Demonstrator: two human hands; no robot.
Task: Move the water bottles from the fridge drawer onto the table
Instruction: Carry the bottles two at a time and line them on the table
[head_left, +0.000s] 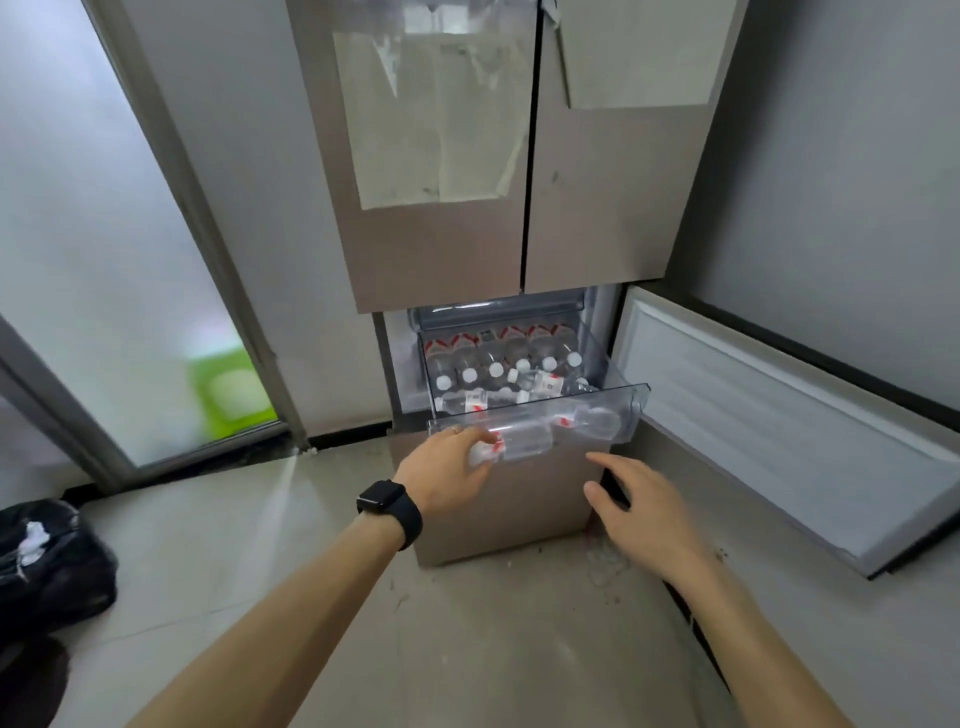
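My left hand (449, 467) had its fingers curled round one bottle (519, 442), which lay sideways at the front lip of the clear drawer (640, 401). My right hand (644, 514) hovered below with fingers spread, holding nothing. I judged it best to lift the bottle clear of the lip and support it before turning away. The other bottles (494, 364) in the drawer wore red-and-white labels, too blurred to read.

A black bag (49, 561) is seen near left on the floor (260, 571), a green shape (228, 395) behind frosted glass (104, 249).
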